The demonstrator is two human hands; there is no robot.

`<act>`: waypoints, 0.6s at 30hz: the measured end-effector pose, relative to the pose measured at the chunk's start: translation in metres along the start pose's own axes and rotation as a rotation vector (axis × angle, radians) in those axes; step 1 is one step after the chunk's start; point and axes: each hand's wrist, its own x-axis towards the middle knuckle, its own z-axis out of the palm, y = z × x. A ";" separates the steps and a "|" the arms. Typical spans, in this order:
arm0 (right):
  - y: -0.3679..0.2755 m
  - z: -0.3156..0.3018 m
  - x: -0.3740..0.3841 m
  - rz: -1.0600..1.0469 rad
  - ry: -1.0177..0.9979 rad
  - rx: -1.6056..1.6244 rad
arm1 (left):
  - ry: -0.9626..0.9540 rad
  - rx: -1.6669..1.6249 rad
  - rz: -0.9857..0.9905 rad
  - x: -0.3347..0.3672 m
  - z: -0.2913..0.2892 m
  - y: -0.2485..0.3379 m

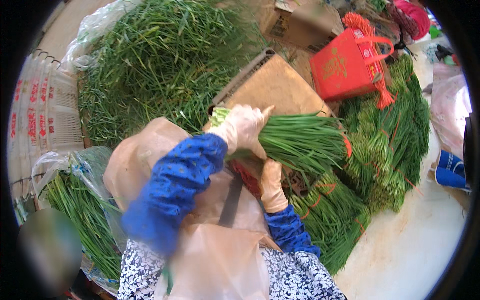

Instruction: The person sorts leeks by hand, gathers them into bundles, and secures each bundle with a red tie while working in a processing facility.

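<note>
A bundle of garlic chives [302, 140] lies across the near end of a brown board [272, 87], pale cut ends to the left and green leaves to the right. My left hand [245, 127], in a pale glove, is wrapped round it from above near the cut ends. From below, my gloved right hand [272, 187] grips the bundle's near side, with its fingers partly hidden by the leaves. A red strip [348, 145] shows at the leafy end; whether it goes round the bundle cannot be seen. Blue patterned sleeves cover both forearms.
A large heap of loose chives [165, 60] fills the far left. Tied bundles [387, 145] are piled at the right, beside a red bag [340, 65] with red ties. More chives [82, 215] lie in clear plastic at the near left. A cardboard box [300, 25] stands at the back.
</note>
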 end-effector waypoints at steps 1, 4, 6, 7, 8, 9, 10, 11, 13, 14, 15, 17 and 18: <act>-0.004 0.001 0.004 -0.028 0.088 0.313 | 0.056 -0.033 -0.010 -0.007 -0.003 0.006; -0.048 -0.001 0.014 -0.499 0.431 -0.135 | 0.279 -0.132 -0.072 -0.018 -0.026 0.007; -0.090 -0.016 0.014 -0.768 0.521 -0.964 | 0.473 -0.203 0.016 -0.005 -0.036 0.012; -0.105 -0.011 0.012 -0.782 0.496 -0.880 | 0.552 -0.272 0.043 -0.004 -0.043 0.013; -0.118 -0.008 0.009 -0.782 0.475 -0.805 | 0.751 -0.289 0.197 -0.004 -0.050 0.014; -0.132 -0.006 0.010 -0.794 0.454 -0.728 | 0.690 -0.376 0.189 -0.007 -0.065 0.020; -0.144 -0.005 0.012 -0.815 0.440 -0.657 | 0.681 -0.558 0.235 -0.006 -0.076 0.025; -0.150 -0.004 0.013 -0.833 0.427 -0.585 | 0.703 -0.634 0.256 -0.003 -0.072 0.022; -0.136 0.002 0.010 -0.765 0.361 -0.417 | 0.790 -0.681 0.275 0.002 -0.050 0.005; -0.124 0.005 0.004 -0.693 0.330 -0.320 | 0.773 -0.776 0.271 0.003 -0.037 0.005; -0.105 -0.011 0.008 -0.704 0.337 -0.827 | 0.756 -0.881 0.256 0.001 -0.022 0.005; -0.069 -0.040 0.021 -0.863 0.534 -1.967 | 0.651 -1.299 0.269 0.003 -0.008 0.010; -0.067 -0.041 0.038 -0.766 0.557 -2.015 | 0.581 -1.605 0.263 0.001 -0.010 0.013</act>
